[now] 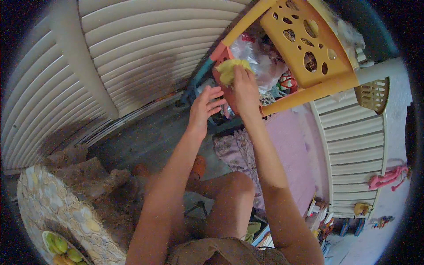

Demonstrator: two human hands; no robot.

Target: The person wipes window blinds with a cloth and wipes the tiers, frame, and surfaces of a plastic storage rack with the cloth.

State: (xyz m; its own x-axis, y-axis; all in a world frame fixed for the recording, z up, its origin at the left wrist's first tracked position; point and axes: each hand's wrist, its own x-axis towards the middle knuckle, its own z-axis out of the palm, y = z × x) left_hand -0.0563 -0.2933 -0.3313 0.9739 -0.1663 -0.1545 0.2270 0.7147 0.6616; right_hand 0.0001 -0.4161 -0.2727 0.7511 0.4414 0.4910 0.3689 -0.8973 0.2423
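Observation:
My right hand (245, 86) holds a crumpled yellow cloth (227, 70) against the pink-red corner of a plastic shelf rack (228, 96). The cloth covers part of that edge, and its underside is hidden. Just to the left and slightly lower, my left hand (207, 106) is raised with fingers spread and nothing in it. Behind the cloth, clear plastic bags (265, 71) and small items fill the rack's shelf. An orange-yellow panel with pebble-shaped holes (299, 43) forms the rack's upper part.
White louvered doors (149, 43) stand at the left. A bed with a pink sheet (291, 149) and white slatted headboard (351, 145) lies at the right. At lower left, a lace-covered table (73, 212) bears a dish of green fruit (61, 245). An orange shoe (198, 166) is on the floor.

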